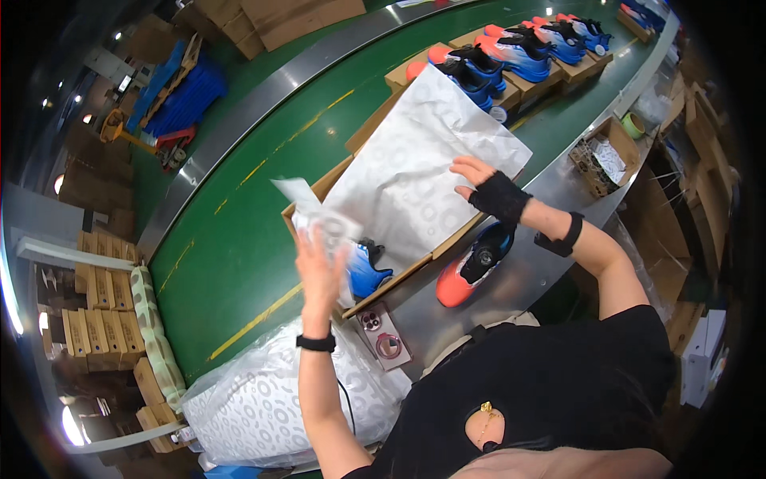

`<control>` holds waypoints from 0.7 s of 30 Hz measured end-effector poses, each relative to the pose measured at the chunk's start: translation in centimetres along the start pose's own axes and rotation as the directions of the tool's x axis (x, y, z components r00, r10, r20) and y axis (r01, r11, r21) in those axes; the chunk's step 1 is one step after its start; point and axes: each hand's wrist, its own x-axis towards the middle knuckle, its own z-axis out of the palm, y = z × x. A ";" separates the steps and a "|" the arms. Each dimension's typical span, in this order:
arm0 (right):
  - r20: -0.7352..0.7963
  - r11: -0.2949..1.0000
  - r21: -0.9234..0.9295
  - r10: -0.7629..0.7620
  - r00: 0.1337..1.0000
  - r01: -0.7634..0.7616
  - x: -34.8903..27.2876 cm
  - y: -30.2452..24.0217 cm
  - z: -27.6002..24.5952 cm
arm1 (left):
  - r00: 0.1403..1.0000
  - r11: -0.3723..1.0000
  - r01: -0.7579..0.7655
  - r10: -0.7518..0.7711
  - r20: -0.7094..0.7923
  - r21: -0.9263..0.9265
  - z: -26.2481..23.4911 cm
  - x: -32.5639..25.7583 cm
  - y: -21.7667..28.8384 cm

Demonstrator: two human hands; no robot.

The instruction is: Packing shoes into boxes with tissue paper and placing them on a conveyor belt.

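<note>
A patterned white tissue sheet (415, 172) lies across an open cardboard shoebox (435, 254) and partly covers it. My right hand (499, 195), in a black fingerless glove, is over the sheet's right side with fingers stretched out. At the box's left end my left hand (319, 267) is smeared by motion, against a raised, blurred flap of tissue (331, 222). Whether its fingers grip the paper is unclear. Beside it, a blue shoe (369, 271) shows inside the box. An orange-red and blue sneaker (471, 271) rests outside, along the box's near side.
Several similar sneakers (519, 56) sit on boxes at the far right of the green belt (263, 152). A plastic-wrapped stack of patterned tissue (271, 391) lies at the near left. A phone (387, 335) lies close to the box. A small carton (606, 156) stands on the right.
</note>
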 end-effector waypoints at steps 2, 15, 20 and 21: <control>-0.179 0.992 0.082 -0.081 0.981 0.097 -1.7 -1.9 -1.2 | 0.984 0.997 -0.054 0.043 0.172 0.058 3.3 0.6 2.6; 0.467 0.984 -0.161 0.006 0.884 0.079 -11.3 -2.9 1.8 | 0.966 0.957 -0.148 0.086 0.242 0.251 9.3 1.7 1.7; 0.380 0.964 0.266 -0.116 0.918 0.011 -6.6 -7.9 -0.8 | 0.849 0.878 -0.129 0.339 0.406 -0.461 1.7 -2.0 9.5; 0.354 0.952 0.304 -0.142 0.924 0.030 -5.2 -8.8 -1.1 | 0.855 0.886 -0.134 0.330 0.401 -0.443 0.4 -3.2 11.2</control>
